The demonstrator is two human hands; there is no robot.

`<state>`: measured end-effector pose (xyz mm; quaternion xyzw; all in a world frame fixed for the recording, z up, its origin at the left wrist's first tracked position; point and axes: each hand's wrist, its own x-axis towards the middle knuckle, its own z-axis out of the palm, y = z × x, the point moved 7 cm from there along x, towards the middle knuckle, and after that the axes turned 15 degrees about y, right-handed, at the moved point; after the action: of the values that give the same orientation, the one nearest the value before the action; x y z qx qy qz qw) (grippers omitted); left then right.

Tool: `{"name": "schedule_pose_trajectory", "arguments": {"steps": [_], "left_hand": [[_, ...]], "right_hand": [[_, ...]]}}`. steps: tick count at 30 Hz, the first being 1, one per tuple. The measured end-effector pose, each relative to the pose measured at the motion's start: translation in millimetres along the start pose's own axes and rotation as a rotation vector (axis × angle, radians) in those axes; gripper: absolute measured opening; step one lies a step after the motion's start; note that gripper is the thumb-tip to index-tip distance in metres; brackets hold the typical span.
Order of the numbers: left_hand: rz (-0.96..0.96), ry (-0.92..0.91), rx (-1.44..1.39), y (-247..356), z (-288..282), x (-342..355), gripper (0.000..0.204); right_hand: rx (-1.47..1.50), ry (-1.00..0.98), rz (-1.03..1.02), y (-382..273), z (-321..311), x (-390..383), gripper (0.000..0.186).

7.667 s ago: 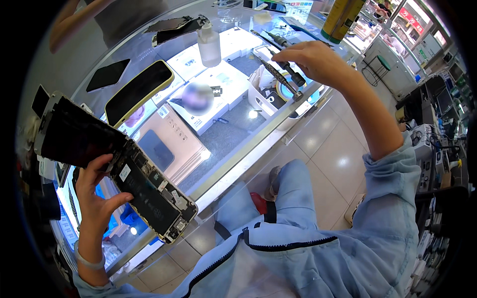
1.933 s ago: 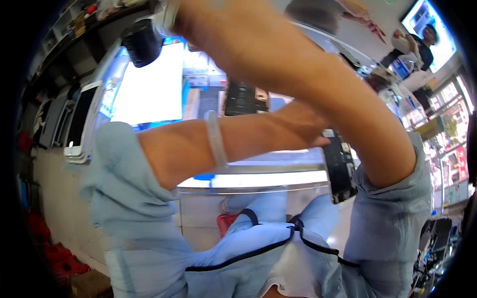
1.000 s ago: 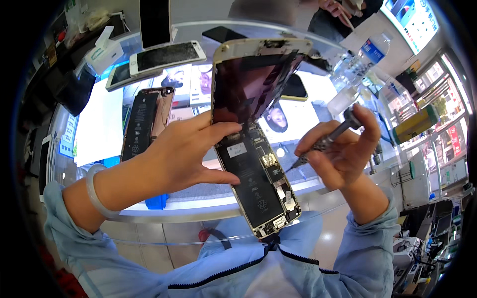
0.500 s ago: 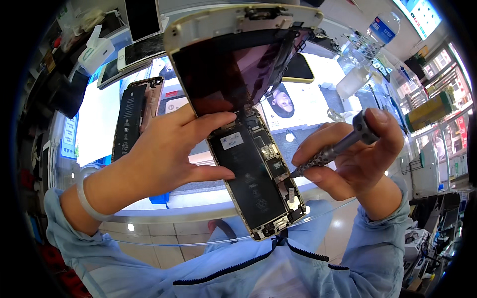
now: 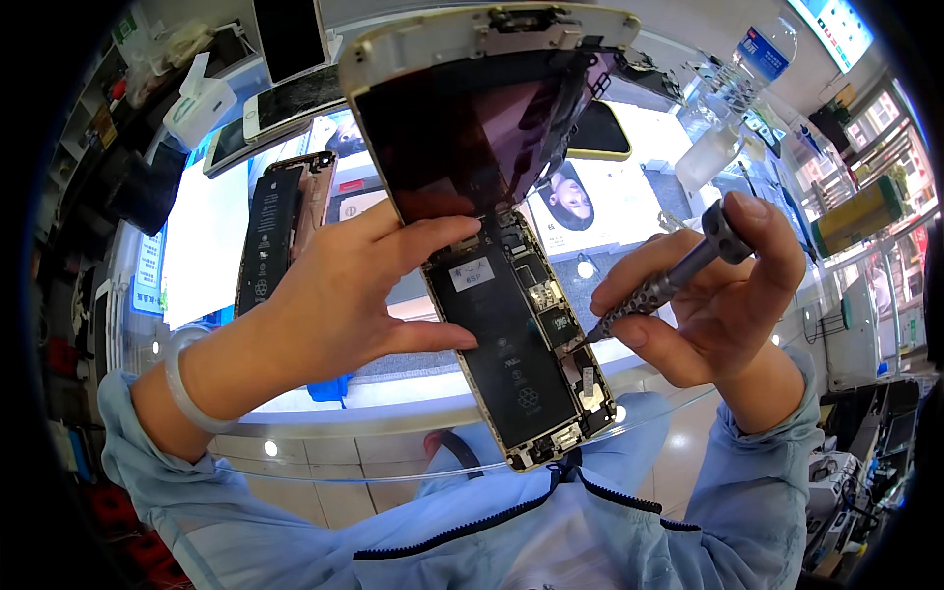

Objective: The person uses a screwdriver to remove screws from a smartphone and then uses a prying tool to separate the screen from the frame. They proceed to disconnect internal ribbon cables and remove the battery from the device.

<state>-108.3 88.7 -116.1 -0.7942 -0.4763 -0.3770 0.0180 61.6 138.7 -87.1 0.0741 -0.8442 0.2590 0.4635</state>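
Holding one gold-framed phone (image 5: 503, 344) in left fingers (image 5: 433, 234) over the near edge of the counter (image 5: 393, 420) — opened, with one black battery (image 5: 506, 388) and one raised dark screen (image 5: 462, 138). Gripping one grey screwdriver (image 5: 677, 277) in right fingers (image 5: 661, 346) — tip-first by the board (image 5: 560, 327).

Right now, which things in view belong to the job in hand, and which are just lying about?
In the job:
- Opened phone, held by the left hand
- Screwdriver, in the right hand

Apparently just lying about:
- Pink-backed phone, battery exposed
- Yellow-edged phone
- Blue-labelled bottle
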Motion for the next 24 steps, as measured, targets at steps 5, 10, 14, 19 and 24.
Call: {"name": "schedule_pose_trajectory", "arguments": {"steps": [5, 10, 14, 19, 24], "left_hand": [[-0.041, -0.016, 0.0, -1, -2, 1, 0.069], [-0.035, -0.015, 0.004, -1, -1, 1, 0.069], [-0.01, 0.004, 0.004, 0, -1, 1, 0.069], [-0.02, 0.016, -0.038, -4, 1, -1, 0.069], [-0.026, 0.017, -0.041, -4, 1, -2, 0.07]], "right_hand": [[-0.014, -0.007, -0.013, -1, 0, 0, 0.093], [-0.027, -0.019, -0.028, -3, 0, 1, 0.094], [-0.042, -0.033, -0.054, -6, 2, 1, 0.096], [-0.148, -0.041, -0.081, -16, 5, 1, 0.098], [-0.189, -0.024, -0.077, -18, 5, -2, 0.099]]}}
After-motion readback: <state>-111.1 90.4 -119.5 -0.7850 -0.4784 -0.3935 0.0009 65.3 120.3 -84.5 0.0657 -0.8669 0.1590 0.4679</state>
